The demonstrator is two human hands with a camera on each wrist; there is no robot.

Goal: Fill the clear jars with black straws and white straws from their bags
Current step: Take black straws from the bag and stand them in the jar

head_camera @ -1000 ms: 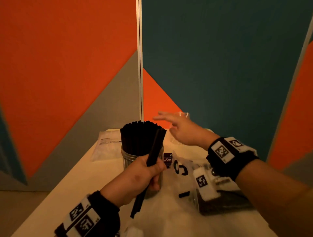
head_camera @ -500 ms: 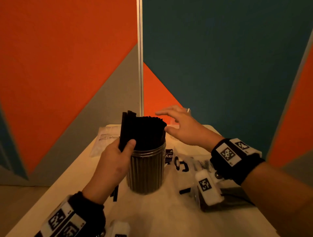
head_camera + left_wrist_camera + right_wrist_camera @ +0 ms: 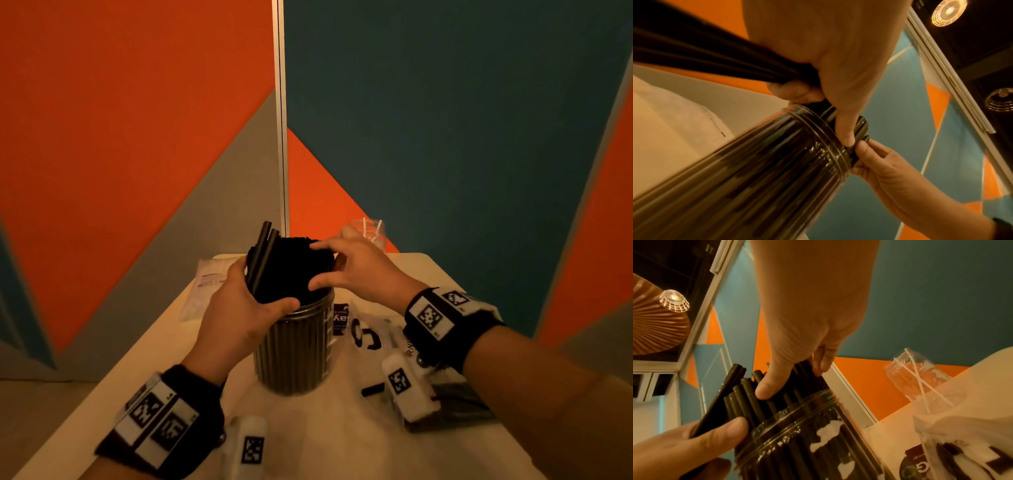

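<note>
Both hands at clear jar [image 3: 291, 349] packed w/ black straws [image 3: 291, 267], centre of table [image 3: 102, 377].

Left hand [image 3: 239, 308]: fingers curled round a few black straws standing proud at jar's left rim, thumb vs. bundle. Right hand [image 3: 359, 270]: fingers spread, lightly bent, tips on straw tops, thumb on bundle's side; gripping nothing. 2nd jar [image 3: 368, 233] behind, holds approx. two white straws [image 3: 920, 386]. Printed bag [image 3: 376, 339] lies right of jar; white-straw bag [image 3: 209, 277] far left.

A clear ribbed jar [image 3: 294, 349] stands upright on the table, packed with black straws [image 3: 291, 263] rising above its rim; a few stand taller at the left. Behind it, a second clear jar [image 3: 368, 231] holds a few white straws [image 3: 920, 386].
</note>
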